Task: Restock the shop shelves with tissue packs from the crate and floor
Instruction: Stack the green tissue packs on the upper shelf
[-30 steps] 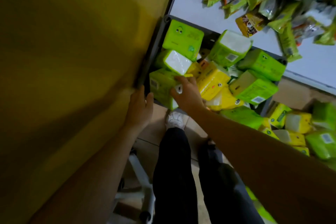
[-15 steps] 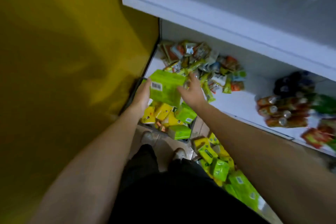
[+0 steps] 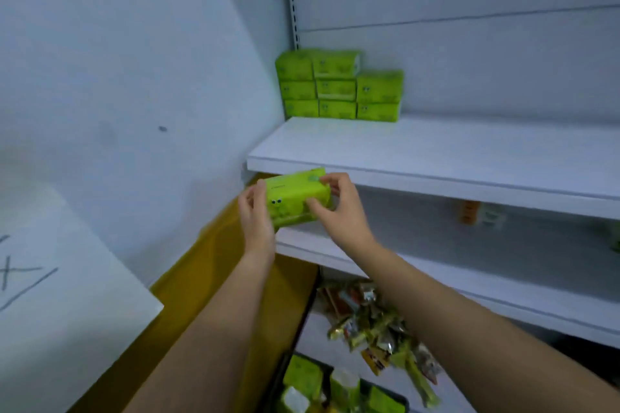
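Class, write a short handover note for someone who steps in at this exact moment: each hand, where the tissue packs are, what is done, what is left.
Left hand: grips the left end of a green tissue pack.
Right hand: fingers pinch its right end.
The pack is held in the air just below the front edge of the upper shelf.
Done: a stack of green packs stands in the shelf's back left corner, in three columns, the right one lower.
Left: set this pack on the shelf, probably on the low column, then fetch more packs from the crate below.
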